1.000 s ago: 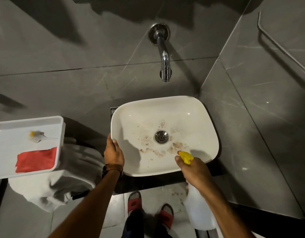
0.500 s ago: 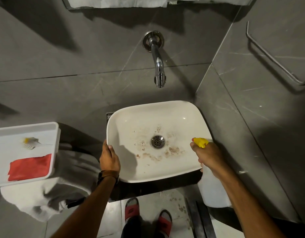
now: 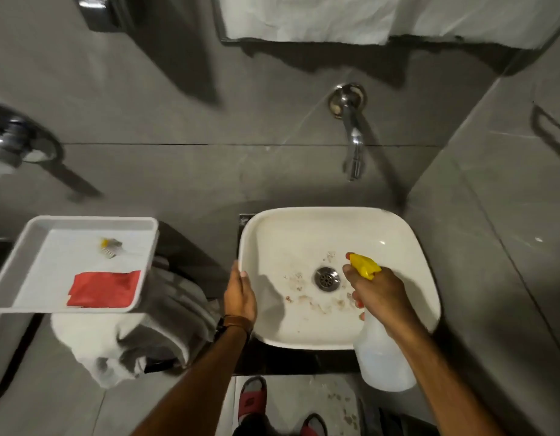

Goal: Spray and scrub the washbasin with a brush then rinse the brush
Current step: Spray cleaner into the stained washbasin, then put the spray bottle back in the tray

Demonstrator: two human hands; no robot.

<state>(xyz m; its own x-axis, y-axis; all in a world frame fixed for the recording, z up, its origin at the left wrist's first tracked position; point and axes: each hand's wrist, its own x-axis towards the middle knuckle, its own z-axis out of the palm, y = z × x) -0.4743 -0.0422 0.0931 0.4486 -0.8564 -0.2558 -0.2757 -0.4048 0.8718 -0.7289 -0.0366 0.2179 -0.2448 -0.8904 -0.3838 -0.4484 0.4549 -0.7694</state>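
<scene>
Washbasin (image 3: pixel 304 328) — glossy white ceramic, rounded-square, on a dark counter; brown stains speckle the bowl around the round metal drain (image 3: pixel 327 278). R hand (image 3: pixel 381 297) over the bowl's right half, fingers wrapped round the neck of a spray bottle (image 3: pixel 382 360): translucent plastic body, yellow trigger head aimed toward the drain. L hand (image 3: pixel 240 297) grips the basin's left rim, fingers curled over the edge; brown strap at wrist. Chrome wall spout (image 3: pixel 352 146) above. Left, well apart — white rectangular tray (image 3: pixel 27 247) w/ small brush (image 3: pixel 110 246), yellow-topped, and flat red cloth (image 3: pixel 104 289), set on crumpled white towels (image 3: pixel 121 350).
</scene>
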